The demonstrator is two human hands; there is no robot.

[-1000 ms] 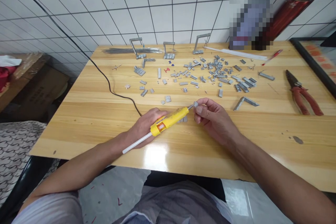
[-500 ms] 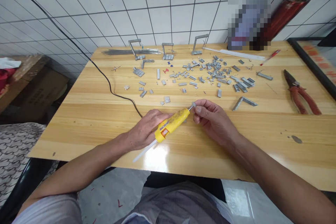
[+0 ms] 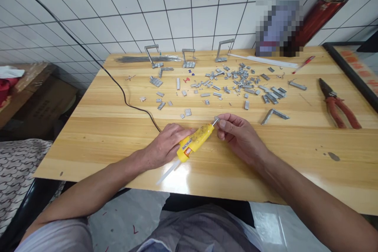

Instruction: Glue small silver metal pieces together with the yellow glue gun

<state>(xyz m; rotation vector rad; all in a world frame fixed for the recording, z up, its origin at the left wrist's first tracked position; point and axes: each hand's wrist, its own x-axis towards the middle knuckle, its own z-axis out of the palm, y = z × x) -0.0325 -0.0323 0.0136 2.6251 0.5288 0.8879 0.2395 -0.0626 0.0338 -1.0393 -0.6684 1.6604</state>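
1. The left hand [image 3: 161, 147] is curled around the yellow glue gun [image 3: 197, 141]; how tightly its underside fingers close cannot be told.
2. The right hand [image 3: 239, 134] has thumb and forefinger nearly together, pinching a small grey piece [image 3: 217, 118] right at the glue gun's tip; its other fingers curl inward.
3. Those fingertips are very near the metal nozzle [image 3: 215, 121], so a slip of either hand could burn them, if it is hot.
4. The piece is tiny and mostly hidden by the fingers; a push from the nozzle could twist it or knock it loose.
5. Too much glue could spread onto the skin and stick the piece to it.
6. The black cord [image 3: 126, 104] passes left of the glue gun; a snag could jerk the tip, if it feeds the gun.
7. Loose metal bits [image 3: 243, 76] lie beyond the glue gun, where a sweeping arm could scatter them.
8. Dark print marks the glue gun's side, too small to read. The cardboard box [image 3: 49, 96] far left of it has faint, illegible marks.
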